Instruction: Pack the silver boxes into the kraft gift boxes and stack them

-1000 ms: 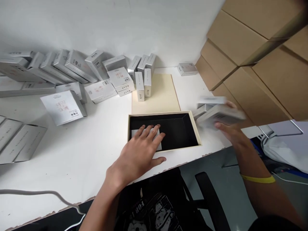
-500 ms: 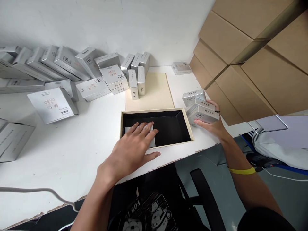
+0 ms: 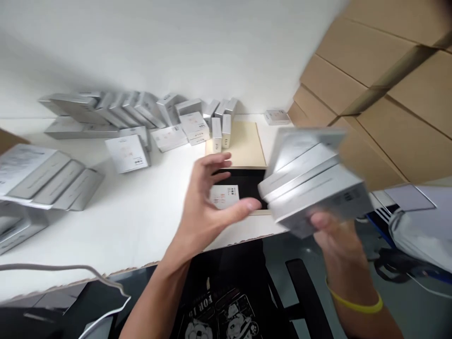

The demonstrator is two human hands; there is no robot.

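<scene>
My right hand (image 3: 335,235) grips several silver-white cartons (image 3: 314,179) in a fanned stack, lifted above the table's front edge and blurred by motion. My left hand (image 3: 212,202) is raised with thumb and fingers apart, holding nothing. Below it lies a cream-rimmed gift box with a black inside (image 3: 252,181), partly hidden by both hands and the held cartons. One white carton (image 3: 225,195) with orange and black print lies flat in its left part. Behind the box, a cream lid or board (image 3: 247,141) lies flat with small upright cartons (image 3: 226,132) on its left side.
Silver-white cartons (image 3: 141,110) line the wall, leaning and lying. Another carton group (image 3: 52,174) stands at the left edge. A lone carton (image 3: 276,117) sits near stacked brown cardboard boxes (image 3: 370,80). A cable (image 3: 70,267) crosses the front left; a chair armrest (image 3: 307,296) is below.
My right hand has lifted the cartons off the table and brought them closer, toward the gift box. My left hand has risen off the carton in the box and turned, thumb spread. The view has shifted.
</scene>
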